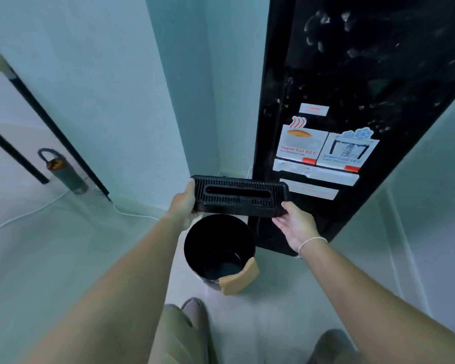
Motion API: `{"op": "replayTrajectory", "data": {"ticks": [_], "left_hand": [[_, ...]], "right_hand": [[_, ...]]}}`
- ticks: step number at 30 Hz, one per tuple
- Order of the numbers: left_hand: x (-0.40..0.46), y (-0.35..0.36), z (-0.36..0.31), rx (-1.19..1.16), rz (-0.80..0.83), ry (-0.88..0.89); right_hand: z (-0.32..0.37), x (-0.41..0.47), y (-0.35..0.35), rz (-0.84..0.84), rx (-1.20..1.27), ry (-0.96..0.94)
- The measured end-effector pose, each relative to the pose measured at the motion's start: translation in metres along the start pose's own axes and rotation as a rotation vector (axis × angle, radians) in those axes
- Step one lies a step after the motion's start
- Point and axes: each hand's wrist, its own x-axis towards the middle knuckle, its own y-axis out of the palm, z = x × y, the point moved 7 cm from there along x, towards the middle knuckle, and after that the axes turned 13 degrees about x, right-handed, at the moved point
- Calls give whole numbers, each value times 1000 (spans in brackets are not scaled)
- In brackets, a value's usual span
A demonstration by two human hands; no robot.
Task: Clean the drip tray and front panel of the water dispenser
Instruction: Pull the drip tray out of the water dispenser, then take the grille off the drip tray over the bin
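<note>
Nearest the camera, a black waste bin (219, 252) stands on the floor with a tan cloth (241, 278) draped over its near right rim, its open mouth almost straight below the hands. Above it the black slotted drip tray (239, 197) is held in the air, out of the machine, its long axis running left to right across the view and its grille facing up. The left hand (184, 203) grips the tray's left end, thumb over the top edge and fingers curled beneath. The right hand (296, 225) lies palm-up under the tray's right near corner, fingers fairly straight, supporting more than clasping. Emptying probably comes next, and that turns on the tray sitting directly over the bin. Beyond, just right of the tray, rises the water dispenser (352, 88), its glossy front panel (334, 74) smeared with fingerprints above the hot and cold stickers (323, 148).
</note>
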Motion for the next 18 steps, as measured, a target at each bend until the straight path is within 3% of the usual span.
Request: {"op": "replayTrajectory", "data": {"ticks": [11, 18], "left_hand": [[43, -67, 87, 63, -75, -139], [69, -65, 113, 192, -102, -111]], "right_hand": [[-132, 44, -8, -70, -214, 270], [-147, 71, -13, -116, -665, 141]]}}
